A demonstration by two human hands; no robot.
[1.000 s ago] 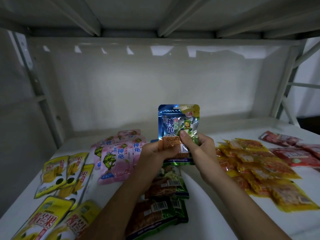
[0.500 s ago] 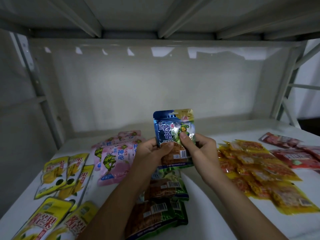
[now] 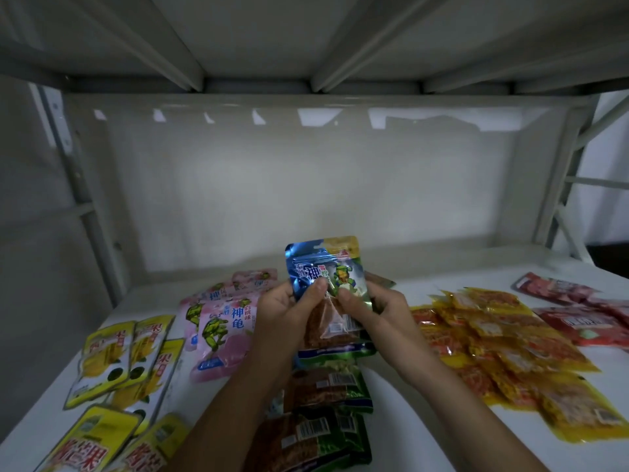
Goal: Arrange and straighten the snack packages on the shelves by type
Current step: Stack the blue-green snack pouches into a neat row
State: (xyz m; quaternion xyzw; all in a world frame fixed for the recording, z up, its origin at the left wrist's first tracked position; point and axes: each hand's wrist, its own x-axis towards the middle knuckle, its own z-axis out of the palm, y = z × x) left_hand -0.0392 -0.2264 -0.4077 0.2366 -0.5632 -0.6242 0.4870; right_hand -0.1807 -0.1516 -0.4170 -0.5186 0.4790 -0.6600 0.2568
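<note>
Blue foil catches the dim light on the glossy snack pouch with a green cartoon turtle [image 3: 325, 270], which is held upright above the middle of the white shelf board [image 3: 401, 434]. It is gripped from both sides: the left hand [image 3: 282, 311] is curled round its left edge with the thumb pressed on the front, and the right hand [image 3: 381, 311] is curled round its right edge, thumb likewise on the front. A clear-windowed brown snack pack with a barcode [image 3: 335, 327] is held together with it, against its lower half; how many packs are stacked in the grip cannot be told, since their edges are covered by fingers. Below the hands, a column of green-edged brown snack packs [image 3: 326, 386] is laid flat, partly covered by the left forearm and cut off at the lower frame edge. To the left, pink turtle-printed pouches [image 3: 224, 321] are overlapped in a pile, and yellow pouches with red lettering [image 3: 109, 356] are spread near the front corner, some cropped by the frame. To the right, orange-yellow transparent packets [image 3: 503, 338] are heaped loosely, and dark red packets [image 3: 578, 311] are cut by the right edge. Print on most packs is too blurred to be read. Grey metal uprights [image 3: 85, 212] are seen at the sides.
</note>
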